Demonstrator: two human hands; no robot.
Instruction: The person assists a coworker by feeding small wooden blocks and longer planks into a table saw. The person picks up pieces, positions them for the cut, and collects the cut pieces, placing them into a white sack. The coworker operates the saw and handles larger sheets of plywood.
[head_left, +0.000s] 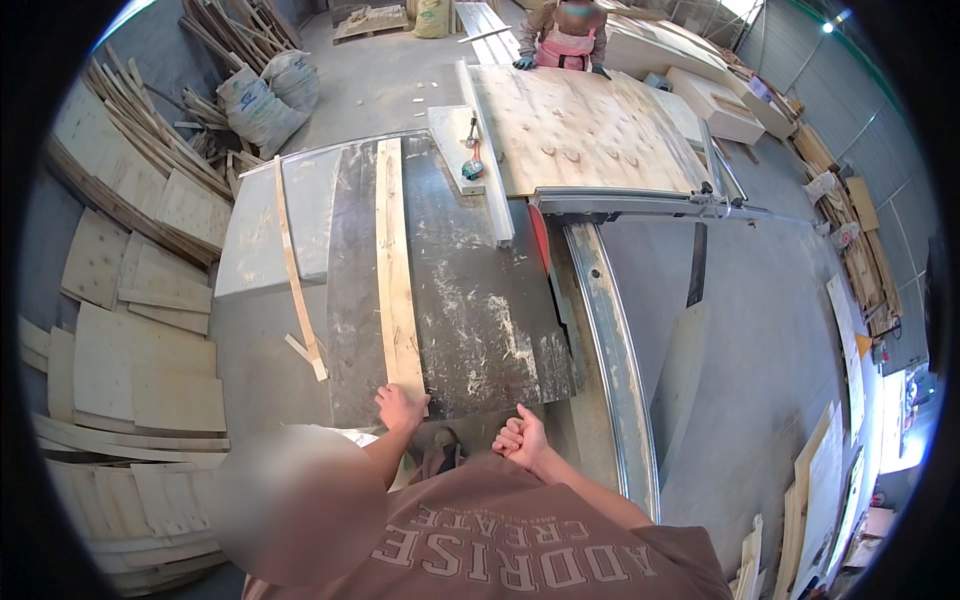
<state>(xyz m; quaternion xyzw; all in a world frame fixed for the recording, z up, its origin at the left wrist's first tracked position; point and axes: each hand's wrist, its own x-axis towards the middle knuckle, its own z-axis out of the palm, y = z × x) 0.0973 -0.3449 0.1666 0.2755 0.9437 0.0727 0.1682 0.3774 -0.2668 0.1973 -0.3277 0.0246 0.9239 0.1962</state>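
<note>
A long pale wooden board (396,270) lies lengthwise on the dark saw table (455,290), which is dusted with shavings. My left hand (402,406) holds the board's near end at the table's front edge. To its right, just off the same edge, is my right hand (522,440), its fingers curled into a loose fist with nothing visible in it. A thinner wooden strip (290,260) lies at the left, partly over a grey surface (275,225). Beyond the table's right part rests a large plywood sheet (585,130).
A co-worker in a pink apron (564,48) stands behind the plywood, gloved hands at its far edge. A metal rail (620,370) runs along my right. A small orange and green tool (472,168) sits on a white panel (447,130). Wood offcuts (150,350) are stacked left.
</note>
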